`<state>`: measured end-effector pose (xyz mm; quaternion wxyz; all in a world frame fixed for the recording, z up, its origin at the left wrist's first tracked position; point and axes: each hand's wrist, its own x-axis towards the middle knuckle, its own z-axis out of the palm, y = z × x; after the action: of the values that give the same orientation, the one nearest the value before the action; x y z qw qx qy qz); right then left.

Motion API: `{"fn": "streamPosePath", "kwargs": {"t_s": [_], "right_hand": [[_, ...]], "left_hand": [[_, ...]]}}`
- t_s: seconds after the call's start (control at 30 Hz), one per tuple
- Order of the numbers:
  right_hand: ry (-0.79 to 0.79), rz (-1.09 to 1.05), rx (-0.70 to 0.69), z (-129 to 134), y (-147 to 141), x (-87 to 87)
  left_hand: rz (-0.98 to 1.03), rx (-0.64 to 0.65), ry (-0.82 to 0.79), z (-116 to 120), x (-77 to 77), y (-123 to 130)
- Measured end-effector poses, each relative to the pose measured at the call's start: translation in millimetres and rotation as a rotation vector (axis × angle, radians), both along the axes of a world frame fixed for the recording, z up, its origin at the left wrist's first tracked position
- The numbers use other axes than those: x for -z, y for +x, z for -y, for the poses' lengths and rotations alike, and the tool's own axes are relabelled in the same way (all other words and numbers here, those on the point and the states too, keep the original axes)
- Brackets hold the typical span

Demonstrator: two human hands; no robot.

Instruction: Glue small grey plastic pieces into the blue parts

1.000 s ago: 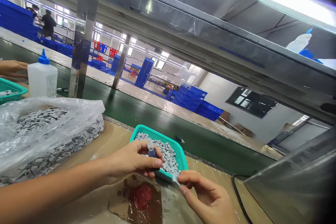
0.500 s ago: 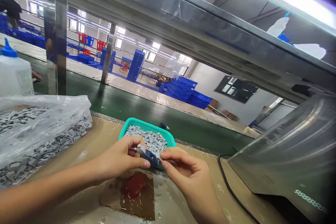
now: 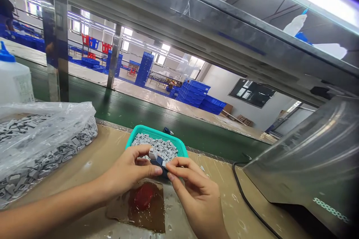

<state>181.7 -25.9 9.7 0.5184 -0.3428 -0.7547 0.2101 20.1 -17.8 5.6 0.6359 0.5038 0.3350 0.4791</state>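
My left hand [image 3: 140, 166] grips a small dark blue plastic part [image 3: 159, 162] that has a light grey piece [image 3: 153, 153] at its upper left end. At the part's right end, the fingertips of my right hand [image 3: 193, 185] pinch a small light grey piece [image 3: 164, 163] against it. Just behind both hands stands a turquoise basket [image 3: 183, 148] full of small grey plastic pieces [image 3: 165, 147]. Below the hands, a red glossy patch [image 3: 144, 196] lies on a wet brown square sheet [image 3: 155, 216] on the bench.
On the left, a clear plastic bag [image 3: 67, 119] holds many grey pieces, with a white bottle [image 3: 17, 82] behind it. Another dark blue part [image 3: 168, 130] lies on the green conveyor belt [image 3: 117, 108]. A black cable [image 3: 246, 201] and a curved metal cover [image 3: 305, 164] are at right.
The right fingers have moved slightly left and closer to the left hand on the blue part. On the belt, the other blue part has shifted left. The view has shifted a little.
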Motion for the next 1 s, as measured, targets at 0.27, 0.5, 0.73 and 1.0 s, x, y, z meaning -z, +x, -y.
{"fn": "streamPosePath", "kwargs": {"t_s": [0.27,0.5,0.73,1.0], "right_hand": [[0.134,0.095,0.028,2,-1,-3.3],[0.201,0.217,0.072,5,-12,3.3],[-0.027,-0.032,-0.005,-9,-6,-8.3],[-0.149,0.618,0.104,-62,26,-4.2]], "left_hand": [[0.19,0.025,-0.063,4,-1.5,5],[0.335,0.005,-0.103,8,-3.6,8],[0.411,-0.104,-0.168,-12,-19.6,-11],[0.319,-0.337,0.065,-82,-5.2,-62]]}}
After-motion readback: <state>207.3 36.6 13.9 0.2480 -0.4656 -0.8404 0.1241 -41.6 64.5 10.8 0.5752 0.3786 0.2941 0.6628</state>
